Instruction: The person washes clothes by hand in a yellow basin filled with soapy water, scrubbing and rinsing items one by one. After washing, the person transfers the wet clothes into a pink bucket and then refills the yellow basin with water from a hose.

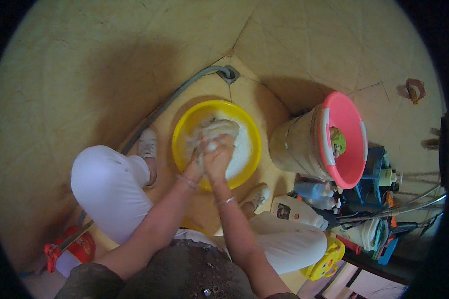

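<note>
A round yellow plastic basin (257,144) stands on the tiled floor between my feet, with white suds (240,159) over the water in it. Both hands are together inside the basin, gripping a pale, wet, soapy cloth (224,127). My left hand (198,159) is at the left side of the cloth, its fingers partly hidden by foam. Over the cloth's near edge, my right hand (219,155) is curled with its knuckles up. Part of the cloth lies beyond my fingers in the suds.
A grey hose (179,89) runs along the wall into a floor drain (230,74). To the right, a pink basin (346,164) holding a green cloth (337,142) tops a tall bucket (295,144). Several bottles and a white jug (295,211) crowd the right side.
</note>
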Motion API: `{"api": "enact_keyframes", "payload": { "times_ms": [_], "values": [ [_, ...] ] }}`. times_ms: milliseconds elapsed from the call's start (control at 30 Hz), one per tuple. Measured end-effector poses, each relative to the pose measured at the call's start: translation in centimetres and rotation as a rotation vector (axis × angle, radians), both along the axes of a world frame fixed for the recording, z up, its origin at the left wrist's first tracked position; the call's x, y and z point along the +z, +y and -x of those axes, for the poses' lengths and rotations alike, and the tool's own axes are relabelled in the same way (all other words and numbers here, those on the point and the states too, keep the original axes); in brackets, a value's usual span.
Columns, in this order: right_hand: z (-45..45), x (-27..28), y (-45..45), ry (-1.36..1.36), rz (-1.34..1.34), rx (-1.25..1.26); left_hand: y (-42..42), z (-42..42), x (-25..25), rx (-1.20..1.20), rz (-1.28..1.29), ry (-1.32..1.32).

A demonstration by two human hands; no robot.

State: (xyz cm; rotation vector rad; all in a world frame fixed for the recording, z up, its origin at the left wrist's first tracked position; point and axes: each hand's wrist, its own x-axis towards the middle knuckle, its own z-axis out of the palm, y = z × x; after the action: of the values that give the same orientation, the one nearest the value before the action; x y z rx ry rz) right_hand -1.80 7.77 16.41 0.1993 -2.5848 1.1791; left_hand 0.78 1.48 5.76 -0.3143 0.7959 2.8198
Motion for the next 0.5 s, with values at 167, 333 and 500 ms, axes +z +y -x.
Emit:
{"api": "enact_keyframes", "payload": {
  "times_ms": [167, 333, 500],
  "values": [
    [4.6, -7.8, 9.8, -0.100, -0.157, -0.111, 3.5, 2.2, 3.1, -0.028, -0.091, -0.404],
    [2.8, -9.1, 16.3, -0.154, -0.526, -0.157, 2.3, 1.6, -0.5, -0.012, 0.422, -0.453],
    [-0.9, -14.2, 14.5, -0.206, -0.822, -0.155, 4.7, -0.3, -0.8, -0.176, 1.725, -0.390]
  ]
}}
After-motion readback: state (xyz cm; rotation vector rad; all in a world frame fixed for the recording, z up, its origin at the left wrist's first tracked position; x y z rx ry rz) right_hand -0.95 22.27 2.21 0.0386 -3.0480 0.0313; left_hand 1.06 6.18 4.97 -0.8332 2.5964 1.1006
